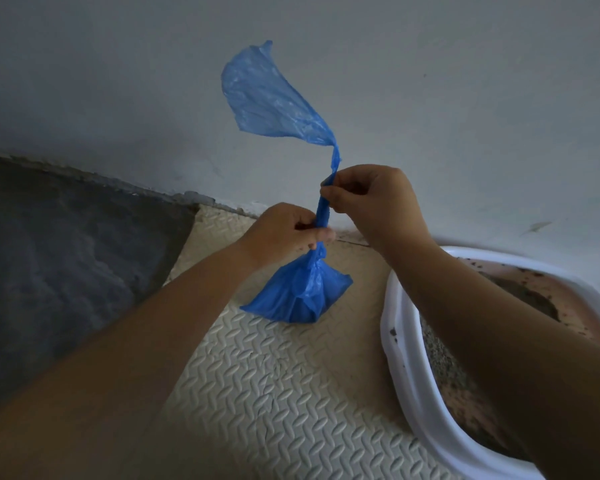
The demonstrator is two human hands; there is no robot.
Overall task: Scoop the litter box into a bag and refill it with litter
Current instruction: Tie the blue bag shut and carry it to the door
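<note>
Both forearms fill the near edge: the left forearm [146,341] runs up from the near left, and the right forearm [499,323] crosses over the box [406,358] at the right. They meet at the bag [298,292], a blue plastic one held over the mat [274,393] just left of the box. The left hand [288,230] is closed round the neck directly above the full bulge. That grip probably pins the contents down and stops the twist from unwinding. The right hand [371,199] pinches the roped neck a little higher between thumb and fingertips, so the short stretch between the two hands is taut and tightly twisted. Above that pinch the loose top [267,98] flares up and to the far left against the wall [118,81], which leaves slack, likely enough for a knot. Whether the bulge rests on the mat or hangs just clear of it cannot be told. The scooping step looks finished and the sealing is in hand. Inside the box the litter [520,296] lies thin, with bare pink base showing beside it and crumbs stuck on the white rim, so the refill appears not yet done. Dark floor [49,254] lies to the far left of the mat.
</note>
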